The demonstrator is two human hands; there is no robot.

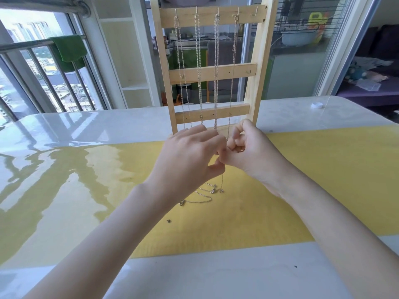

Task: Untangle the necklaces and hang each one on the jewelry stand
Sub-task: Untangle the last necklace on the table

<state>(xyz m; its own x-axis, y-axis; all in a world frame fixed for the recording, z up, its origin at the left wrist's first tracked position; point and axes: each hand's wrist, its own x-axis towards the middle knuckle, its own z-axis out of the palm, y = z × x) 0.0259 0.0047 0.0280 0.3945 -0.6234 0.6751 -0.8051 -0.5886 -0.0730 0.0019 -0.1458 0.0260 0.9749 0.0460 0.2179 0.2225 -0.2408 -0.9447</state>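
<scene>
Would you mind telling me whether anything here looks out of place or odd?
A loose chain lies on the yellow mat below both hands, one strand running up to the left hand. A tiny dark piece sits apart on the mat, perhaps a stray fitting. The top rail's rightmost hook is empty.

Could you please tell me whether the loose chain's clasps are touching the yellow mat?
Touching. The head view shows the chain hanging from the left hand, its clasps and lower loops lying on the mat.

A small white round cap point(317, 105) sits far right on my glossy white surface point(64, 130), and a green towel point(68, 51) drapes over the metal balcony railing point(26, 45) at left.
</scene>
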